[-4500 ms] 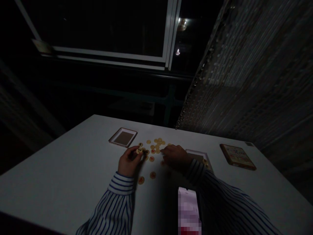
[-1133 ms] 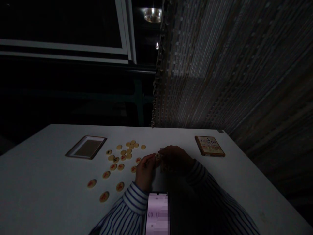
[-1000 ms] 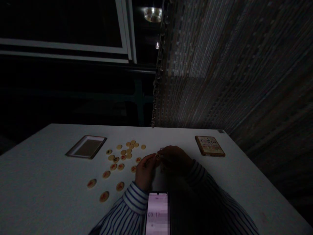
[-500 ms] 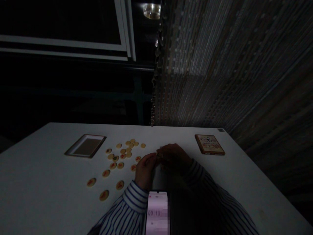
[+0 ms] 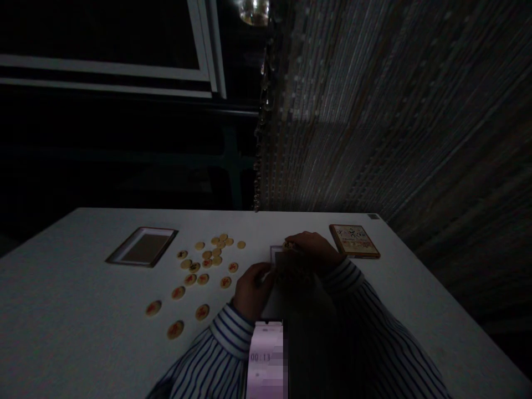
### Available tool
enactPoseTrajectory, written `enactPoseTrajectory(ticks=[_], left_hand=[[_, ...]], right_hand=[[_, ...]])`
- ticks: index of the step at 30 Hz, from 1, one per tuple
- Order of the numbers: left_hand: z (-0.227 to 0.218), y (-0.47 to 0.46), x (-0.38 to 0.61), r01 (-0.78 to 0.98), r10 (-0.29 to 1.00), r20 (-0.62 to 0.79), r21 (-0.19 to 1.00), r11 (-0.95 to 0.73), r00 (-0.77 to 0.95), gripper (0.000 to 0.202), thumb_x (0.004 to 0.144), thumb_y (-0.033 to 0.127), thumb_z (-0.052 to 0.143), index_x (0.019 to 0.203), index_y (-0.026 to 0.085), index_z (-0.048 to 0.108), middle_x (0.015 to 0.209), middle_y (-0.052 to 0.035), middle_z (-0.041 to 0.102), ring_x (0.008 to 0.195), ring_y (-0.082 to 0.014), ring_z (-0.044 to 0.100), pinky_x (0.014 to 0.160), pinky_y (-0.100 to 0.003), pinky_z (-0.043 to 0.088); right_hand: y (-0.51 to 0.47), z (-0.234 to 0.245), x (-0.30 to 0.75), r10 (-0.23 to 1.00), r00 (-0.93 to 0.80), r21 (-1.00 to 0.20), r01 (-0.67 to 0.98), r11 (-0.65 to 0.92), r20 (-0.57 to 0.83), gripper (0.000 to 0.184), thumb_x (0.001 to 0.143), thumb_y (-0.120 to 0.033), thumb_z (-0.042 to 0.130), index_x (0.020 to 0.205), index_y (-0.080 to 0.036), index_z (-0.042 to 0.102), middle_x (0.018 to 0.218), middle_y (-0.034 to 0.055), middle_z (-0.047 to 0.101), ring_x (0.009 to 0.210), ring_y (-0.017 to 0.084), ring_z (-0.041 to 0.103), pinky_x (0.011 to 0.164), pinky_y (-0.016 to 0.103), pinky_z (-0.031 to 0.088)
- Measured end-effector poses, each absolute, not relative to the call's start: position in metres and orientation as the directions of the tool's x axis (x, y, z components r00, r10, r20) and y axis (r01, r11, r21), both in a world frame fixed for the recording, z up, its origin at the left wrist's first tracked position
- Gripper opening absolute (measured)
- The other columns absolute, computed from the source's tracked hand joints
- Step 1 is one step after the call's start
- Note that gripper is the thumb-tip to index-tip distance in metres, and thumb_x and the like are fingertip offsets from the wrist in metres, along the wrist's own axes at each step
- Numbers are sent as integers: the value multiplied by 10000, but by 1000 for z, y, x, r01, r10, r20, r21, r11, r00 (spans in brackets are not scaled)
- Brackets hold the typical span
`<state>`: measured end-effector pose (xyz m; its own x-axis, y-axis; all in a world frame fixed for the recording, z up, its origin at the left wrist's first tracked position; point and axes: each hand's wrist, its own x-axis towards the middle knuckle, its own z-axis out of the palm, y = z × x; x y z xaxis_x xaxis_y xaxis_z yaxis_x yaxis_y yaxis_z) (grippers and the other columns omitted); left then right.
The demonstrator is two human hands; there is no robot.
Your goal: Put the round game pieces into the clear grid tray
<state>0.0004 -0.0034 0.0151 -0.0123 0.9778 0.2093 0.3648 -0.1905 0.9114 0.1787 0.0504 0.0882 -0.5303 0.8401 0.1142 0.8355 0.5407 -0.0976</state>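
A Chinese chess piece point(image 5: 288, 245), round and pale with a dark mark, is pinched in the fingertips of my right hand point(image 5: 313, 249) above the far side of a shallow box point(image 5: 272, 255). Part of that box's light rim shows; its inside lies in deep shadow, with rows of faint round pieces in it. My left hand point(image 5: 251, 291) has its thumb and fingers closed at the box's left edge. Left of it, several loose chess pieces point(image 5: 203, 312) lie scattered on the white table point(image 5: 103, 321), some with red characters up, others blank side up.
A shallow rectangular box part point(image 5: 111, 259) lies at the far left. On the right rests a printed box or lid point(image 5: 355, 241). A phone point(image 5: 266, 360) with a running timer is at the near edge between my forearms. A bead-string curtain point(image 5: 332, 111) hangs behind the table.
My hands have moved apart. The right one went right and away from me with the chess piece, while the left drew slightly back toward the box's edge. More of the box rim shows.
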Motion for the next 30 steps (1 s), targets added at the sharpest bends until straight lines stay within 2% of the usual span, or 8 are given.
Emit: enactPoseTrajectory(ticks=[3, 9, 16, 22, 30], left_hand=[[10, -4, 1, 481, 948, 303, 820, -310, 94, 226, 714, 240, 541, 918, 166, 601, 921, -65, 644, 862, -169, 593, 787, -316, 475], [3, -4, 2, 563, 922, 335, 733, -383, 192, 247, 732, 210, 522, 970, 161, 570, 967, -73, 623, 909, -165, 576, 818, -313, 465], [3, -4, 1, 577, 895, 387, 688, -441, 222, 259, 707, 192, 538, 964, 167, 561, 958, -76, 625, 893, -177, 585, 788, -324, 485], [1, -3, 0, 592, 899, 367, 679, -434, 238, 311, 682, 176, 561, 991, 152, 545, 983, -92, 614, 913, -191, 577, 800, -342, 482], [-3, -3, -1, 589, 902, 353, 683, -431, 251, 309, 694, 178, 546, 1000, 139, 543, 988, -99, 609, 923, -190, 570, 816, -338, 474]], right_hand=[[53, 87, 187, 867, -493, -89, 862, 498, 75, 338, 806, -352, 422, 1067, -184, 556, 1019, 67, 620, 917, 180, 555, 781, 278, 382], [59, 81, 192, 882, -467, 31, 882, 470, -66, 359, 754, -360, 482, 1076, -212, 544, 970, 83, 631, 858, 197, 576, 717, 277, 385], [63, 69, 188, 889, -431, 105, 887, 449, -156, 325, 779, -386, 423, 1024, -231, 570, 915, 77, 648, 837, 199, 592, 688, 277, 382], [65, 62, 184, 884, -426, 130, 882, 454, -193, 283, 777, -366, 413, 930, -222, 603, 919, 69, 647, 859, 217, 584, 677, 300, 385], [63, 61, 180, 886, -408, 133, 887, 442, -221, 334, 799, -388, 370, 902, -189, 618, 936, 115, 628, 877, 236, 570, 703, 349, 372]])
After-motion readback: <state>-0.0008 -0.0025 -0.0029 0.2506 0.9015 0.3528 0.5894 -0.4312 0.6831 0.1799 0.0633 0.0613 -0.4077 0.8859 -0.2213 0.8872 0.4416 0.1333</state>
